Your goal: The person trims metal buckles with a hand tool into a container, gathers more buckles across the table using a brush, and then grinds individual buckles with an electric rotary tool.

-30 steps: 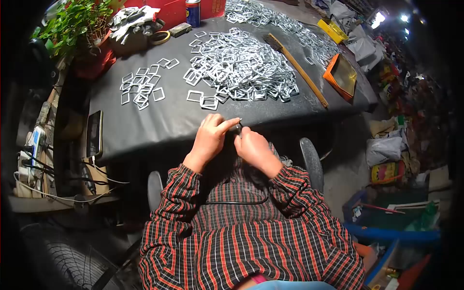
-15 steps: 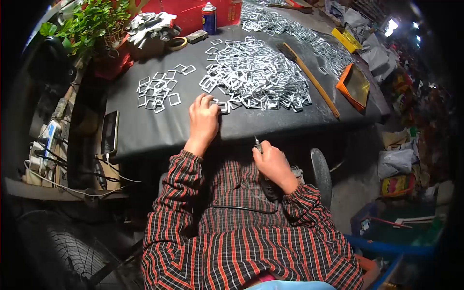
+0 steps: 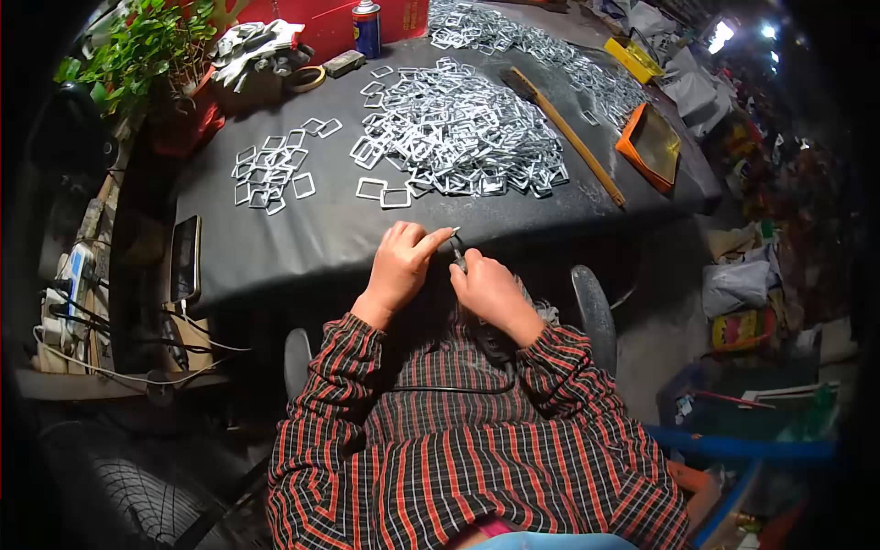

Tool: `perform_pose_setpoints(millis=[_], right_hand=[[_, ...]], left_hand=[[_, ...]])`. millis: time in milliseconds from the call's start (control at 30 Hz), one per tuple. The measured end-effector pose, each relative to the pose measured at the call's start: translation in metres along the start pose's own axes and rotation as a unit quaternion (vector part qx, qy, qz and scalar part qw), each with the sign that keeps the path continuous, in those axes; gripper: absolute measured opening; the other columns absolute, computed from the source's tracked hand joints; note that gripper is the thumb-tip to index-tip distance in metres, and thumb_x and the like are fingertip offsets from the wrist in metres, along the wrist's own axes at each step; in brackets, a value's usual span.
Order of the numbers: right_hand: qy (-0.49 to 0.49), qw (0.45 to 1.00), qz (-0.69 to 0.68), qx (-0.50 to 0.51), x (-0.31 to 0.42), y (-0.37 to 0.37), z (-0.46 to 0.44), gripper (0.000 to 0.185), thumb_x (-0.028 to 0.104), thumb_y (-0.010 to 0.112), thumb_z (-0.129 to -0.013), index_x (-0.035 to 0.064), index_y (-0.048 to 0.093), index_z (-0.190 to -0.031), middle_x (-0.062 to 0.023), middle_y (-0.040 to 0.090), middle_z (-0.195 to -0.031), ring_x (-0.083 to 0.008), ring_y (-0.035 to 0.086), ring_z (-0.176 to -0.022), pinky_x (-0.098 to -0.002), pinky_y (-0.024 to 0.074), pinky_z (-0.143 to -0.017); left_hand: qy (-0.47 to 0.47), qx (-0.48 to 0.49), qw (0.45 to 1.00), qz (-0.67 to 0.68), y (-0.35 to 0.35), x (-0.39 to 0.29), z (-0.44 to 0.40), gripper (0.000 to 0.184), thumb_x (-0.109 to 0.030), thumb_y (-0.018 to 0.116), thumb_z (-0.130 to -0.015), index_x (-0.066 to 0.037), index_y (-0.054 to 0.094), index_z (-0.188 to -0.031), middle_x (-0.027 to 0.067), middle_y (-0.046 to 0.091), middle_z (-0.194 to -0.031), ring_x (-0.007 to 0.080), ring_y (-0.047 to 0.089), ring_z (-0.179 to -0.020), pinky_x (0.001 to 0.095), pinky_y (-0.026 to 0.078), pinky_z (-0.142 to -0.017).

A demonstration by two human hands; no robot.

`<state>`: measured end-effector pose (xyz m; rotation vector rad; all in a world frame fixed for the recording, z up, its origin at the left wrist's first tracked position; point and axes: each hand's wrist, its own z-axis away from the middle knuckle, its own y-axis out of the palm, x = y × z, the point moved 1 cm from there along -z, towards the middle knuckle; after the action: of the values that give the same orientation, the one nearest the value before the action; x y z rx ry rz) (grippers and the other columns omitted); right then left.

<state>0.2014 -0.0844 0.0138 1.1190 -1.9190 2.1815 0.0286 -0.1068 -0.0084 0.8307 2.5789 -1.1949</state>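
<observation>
My left hand is closed, pinching a small metal frame seen nearly edge-on past the fingertips. In my right hand is a slim rotary tool, its narrow tip pointing up at the frame. The tip and frame are close together; whether they touch I cannot tell. Both hands are in front of the table's near edge, above my lap. Beyond them lies a large heap of rectangular metal frames, with two loose frames at its near left corner. A smaller group of frames lies farther left.
A wooden-handled brush and an orange tray lie right of the heap. At the back are a spray can, a tape roll and gloves. A phone rests at the left edge, its cable hanging beside power strips.
My left hand has come back from the heap's near edge with a frame and moved right, toward the tool. My right hand has lifted the tool slightly. The view has shifted a little.
</observation>
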Motion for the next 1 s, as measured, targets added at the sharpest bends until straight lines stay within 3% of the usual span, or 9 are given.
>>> perform_pose_setpoints(millis=[600,1000], right_hand=[[-0.002,0.999,0.045,-0.016,0.008,-0.011,-0.012,0.032,0.028,0.058,-0.092,-0.0040,0.057,-0.089,-0.0259,0.066,-0.075,-0.0440,0.066,-0.071,-0.0521,0.0537,-0.065],[-0.013,0.997,0.048,0.059,0.016,0.015,-0.009,0.033,0.027,0.058,-0.091,-0.0052,0.057,-0.086,-0.0270,0.066,-0.074,-0.0442,0.066,-0.070,-0.0522,0.0540,-0.065]], left_hand=[[-0.013,0.029,0.999,0.019,-0.005,0.002,0.001,0.041,-0.004,0.063,-0.079,-0.022,0.069,-0.115,0.0039,0.051,-0.079,0.0249,0.053,-0.080,0.0382,0.046,-0.070],[-0.032,0.044,0.998,0.033,-0.009,0.002,-0.001,0.042,0.001,0.063,-0.076,-0.019,0.070,-0.113,0.0072,0.049,-0.079,0.0281,0.052,-0.079,0.0386,0.046,-0.072]])
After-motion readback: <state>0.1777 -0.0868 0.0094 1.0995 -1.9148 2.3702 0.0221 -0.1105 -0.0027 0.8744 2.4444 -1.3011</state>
